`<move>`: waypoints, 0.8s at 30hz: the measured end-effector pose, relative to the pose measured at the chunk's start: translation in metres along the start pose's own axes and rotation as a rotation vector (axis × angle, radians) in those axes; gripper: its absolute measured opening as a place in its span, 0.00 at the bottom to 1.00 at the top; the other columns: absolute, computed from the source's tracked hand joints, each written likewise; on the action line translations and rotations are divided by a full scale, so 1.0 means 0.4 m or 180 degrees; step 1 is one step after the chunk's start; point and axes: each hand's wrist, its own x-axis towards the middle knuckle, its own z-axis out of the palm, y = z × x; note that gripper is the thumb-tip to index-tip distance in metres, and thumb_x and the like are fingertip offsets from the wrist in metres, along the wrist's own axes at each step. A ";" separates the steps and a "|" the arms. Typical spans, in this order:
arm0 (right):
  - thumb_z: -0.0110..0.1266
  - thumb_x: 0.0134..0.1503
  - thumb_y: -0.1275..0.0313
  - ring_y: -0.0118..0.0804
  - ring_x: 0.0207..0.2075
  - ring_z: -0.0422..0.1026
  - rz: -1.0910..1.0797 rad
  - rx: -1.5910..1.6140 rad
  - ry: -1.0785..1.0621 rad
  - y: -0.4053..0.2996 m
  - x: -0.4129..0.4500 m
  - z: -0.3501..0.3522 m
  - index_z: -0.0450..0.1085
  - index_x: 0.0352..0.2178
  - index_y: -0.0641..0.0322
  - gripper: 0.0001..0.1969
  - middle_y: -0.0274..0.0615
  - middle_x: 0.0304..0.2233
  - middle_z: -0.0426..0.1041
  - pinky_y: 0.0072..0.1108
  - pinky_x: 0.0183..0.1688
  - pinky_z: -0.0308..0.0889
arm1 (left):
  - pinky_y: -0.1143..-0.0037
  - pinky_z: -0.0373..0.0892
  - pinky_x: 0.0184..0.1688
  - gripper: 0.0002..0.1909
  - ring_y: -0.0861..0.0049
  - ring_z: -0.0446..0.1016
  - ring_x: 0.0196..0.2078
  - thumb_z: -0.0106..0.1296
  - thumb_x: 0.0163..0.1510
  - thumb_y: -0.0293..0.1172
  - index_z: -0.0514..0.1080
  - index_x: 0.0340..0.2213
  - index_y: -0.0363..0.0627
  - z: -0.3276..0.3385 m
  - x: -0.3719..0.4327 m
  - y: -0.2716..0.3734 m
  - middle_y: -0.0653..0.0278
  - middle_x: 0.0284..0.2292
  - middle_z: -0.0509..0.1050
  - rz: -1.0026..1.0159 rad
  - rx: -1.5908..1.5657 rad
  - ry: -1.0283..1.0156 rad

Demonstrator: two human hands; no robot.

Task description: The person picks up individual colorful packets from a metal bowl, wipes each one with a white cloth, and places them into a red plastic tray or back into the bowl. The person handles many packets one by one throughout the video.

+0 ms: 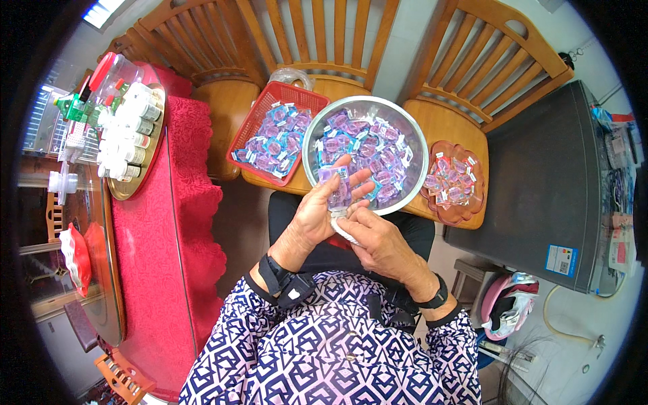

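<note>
My left hand (316, 210), palm up, holds a small purple plastic packet (338, 190) between thumb and fingers. At the packet's lower end, the fingers of my right hand (377, 243) pinch a white strip (345, 230), whose kind I cannot tell. Just beyond my hands stands a steel bowl (421, 152) filled with similar purple and blue packets. To its left, a red plastic basket (247, 119) holds more of them. On the right, a brownish scalloped plastic dish (478, 197) carries pink and purple packets with white tabs.
Wooden chairs (314, 190) hold the containers. A table with a red cloth (147, 243) stands at left, bearing a round tray (161, 147) of white bottles. A dark cabinet-like appliance (536, 187) stands at right, with a pink basin (498, 304) of cloths near it.
</note>
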 end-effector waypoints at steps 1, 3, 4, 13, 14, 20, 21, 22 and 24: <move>0.48 0.41 0.82 0.44 0.32 0.66 -0.0067 0.0415 -0.0232 0.004 0.008 -0.008 0.63 0.40 0.66 0.19 0.46 0.28 0.62 0.28 0.31 0.64 | 0.69 0.61 0.52 0.23 0.65 0.61 0.52 0.33 0.59 0.40 0.50 0.54 0.46 0.000 -0.005 0.000 0.55 0.50 0.61 -0.0001 0.0181 -0.0017; 0.48 0.40 0.83 0.45 0.32 0.66 0.0002 0.0342 0.0099 0.012 0.033 -0.006 0.64 0.39 0.64 0.20 0.45 0.28 0.62 0.28 0.31 0.64 | 0.68 0.60 0.53 0.23 0.65 0.60 0.52 0.31 0.59 0.41 0.51 0.54 0.45 0.008 -0.006 -0.006 0.54 0.49 0.61 -0.0073 0.0257 0.0087; 0.48 0.41 0.83 0.45 0.32 0.66 0.0132 -0.0073 0.0431 0.019 0.047 -0.007 0.64 0.39 0.65 0.19 0.45 0.28 0.62 0.29 0.31 0.64 | 0.68 0.59 0.53 0.24 0.65 0.60 0.52 0.30 0.59 0.42 0.51 0.53 0.44 0.015 -0.004 -0.010 0.54 0.49 0.62 -0.0156 0.0330 0.0186; 0.52 0.39 0.81 0.44 0.33 0.66 -0.0171 -0.0521 -0.0236 0.021 0.019 0.024 0.65 0.41 0.63 0.22 0.43 0.30 0.62 0.27 0.31 0.65 | 0.61 0.56 0.55 0.28 0.60 0.57 0.54 0.24 0.59 0.49 0.50 0.53 0.43 0.018 -0.002 -0.006 0.50 0.50 0.59 -0.0155 -0.0016 0.0155; 0.47 0.41 0.82 0.45 0.32 0.66 -0.0175 -0.0295 -0.0452 0.012 0.017 0.012 0.64 0.39 0.66 0.19 0.44 0.30 0.62 0.28 0.33 0.64 | 0.61 0.56 0.54 0.28 0.59 0.57 0.54 0.25 0.58 0.49 0.50 0.53 0.43 0.010 -0.007 -0.003 0.51 0.50 0.60 -0.0212 -0.0007 0.0094; 0.47 0.40 0.83 0.45 0.34 0.66 0.0024 0.0008 0.0240 0.030 0.048 0.002 0.64 0.39 0.66 0.19 0.45 0.31 0.63 0.28 0.32 0.64 | 0.64 0.57 0.54 0.30 0.61 0.60 0.52 0.25 0.58 0.52 0.52 0.53 0.42 0.012 -0.006 -0.008 0.52 0.48 0.62 -0.0258 -0.0085 0.0125; 0.47 0.40 0.83 0.45 0.34 0.66 0.0090 -0.0348 0.0592 0.035 0.061 0.012 0.64 0.39 0.66 0.19 0.46 0.31 0.63 0.28 0.32 0.64 | 0.65 0.57 0.54 0.30 0.61 0.61 0.51 0.24 0.58 0.53 0.53 0.52 0.42 0.017 -0.002 -0.012 0.51 0.48 0.62 -0.0260 -0.0143 0.0265; 0.47 0.42 0.81 0.46 0.33 0.66 0.0067 -0.0622 0.0636 0.038 0.071 0.022 0.64 0.39 0.66 0.19 0.47 0.31 0.63 0.29 0.32 0.65 | 0.66 0.56 0.54 0.32 0.63 0.61 0.51 0.22 0.57 0.54 0.54 0.52 0.41 0.038 -0.003 -0.016 0.51 0.47 0.63 -0.0170 0.0059 0.0415; 0.47 0.41 0.82 0.46 0.33 0.66 0.0143 -0.0717 0.0513 0.032 0.069 0.046 0.64 0.40 0.66 0.20 0.46 0.31 0.62 0.29 0.33 0.64 | 0.67 0.57 0.54 0.32 0.64 0.61 0.50 0.20 0.58 0.54 0.54 0.52 0.40 0.038 -0.004 -0.017 0.51 0.47 0.63 -0.0207 0.0192 0.0273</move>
